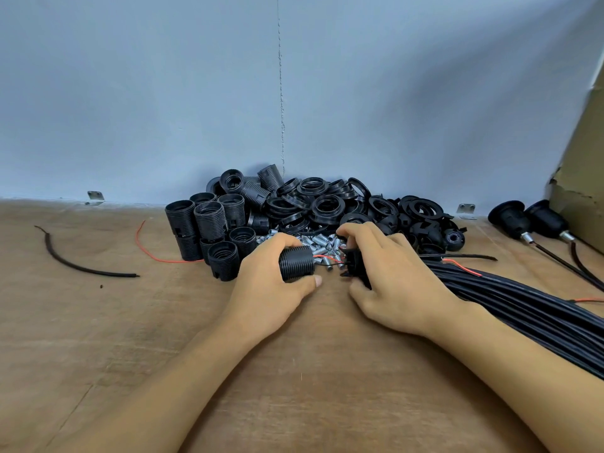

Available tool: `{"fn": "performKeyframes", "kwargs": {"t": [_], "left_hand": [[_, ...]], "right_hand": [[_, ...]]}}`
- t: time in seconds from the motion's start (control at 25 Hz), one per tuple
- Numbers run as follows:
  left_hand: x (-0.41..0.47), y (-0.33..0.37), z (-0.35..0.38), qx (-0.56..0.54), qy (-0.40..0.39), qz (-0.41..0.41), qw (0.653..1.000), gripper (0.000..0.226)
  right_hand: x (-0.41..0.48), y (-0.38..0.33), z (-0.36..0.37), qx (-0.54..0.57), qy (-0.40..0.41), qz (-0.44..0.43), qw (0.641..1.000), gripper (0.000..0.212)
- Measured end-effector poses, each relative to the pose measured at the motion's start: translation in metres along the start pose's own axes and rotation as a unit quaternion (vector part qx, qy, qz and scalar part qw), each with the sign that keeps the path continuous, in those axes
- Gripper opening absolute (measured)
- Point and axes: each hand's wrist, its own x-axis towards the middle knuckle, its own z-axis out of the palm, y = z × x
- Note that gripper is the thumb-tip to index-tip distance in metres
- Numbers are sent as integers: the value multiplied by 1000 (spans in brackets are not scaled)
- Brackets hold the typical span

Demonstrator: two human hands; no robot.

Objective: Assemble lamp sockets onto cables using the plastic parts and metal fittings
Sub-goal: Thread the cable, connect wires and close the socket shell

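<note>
My left hand (274, 276) grips a black threaded socket sleeve (295, 263) lying on its side. My right hand (392, 276) holds a black socket base (354, 264) a little to the right of it. A red wire and a black wire (327, 259) run across the gap from the sleeve to the base. Behind my hands lie small metal fittings (313, 241) in a heap. The cable behind the base is hidden under my right hand.
Upright threaded sleeves (209, 223) stand at the left of the pile, black rings (327, 201) and caps behind. A bundle of black cables (523, 308) runs off right. Two finished sockets (529, 220) lie by a cardboard box (585, 178). A cable scrap (72, 263) lies left.
</note>
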Motion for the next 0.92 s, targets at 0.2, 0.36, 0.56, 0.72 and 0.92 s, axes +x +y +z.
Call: {"fn": "performKeyframes", "kwargs": {"t": [0.2,0.36,0.56,0.72,0.92], "left_hand": [[-2,5,1,-62,-18,-5,998,49],[-5,10,3,-95,-23,-14,995,50],[-5,11,2,-121,-36,-15,992,31],[-7,11,1,-125,-46,-17,991,33],[-10,15,4,-78,-39,-24,996,33]], "right_hand": [[-1,-2,4,36,44,-15,998,59],[-3,-5,4,69,58,-4,996,67],[-5,-5,5,93,77,-20,992,67],[-5,-3,7,120,74,-18,990,63],[-6,-5,9,82,90,-31,992,38]]}}
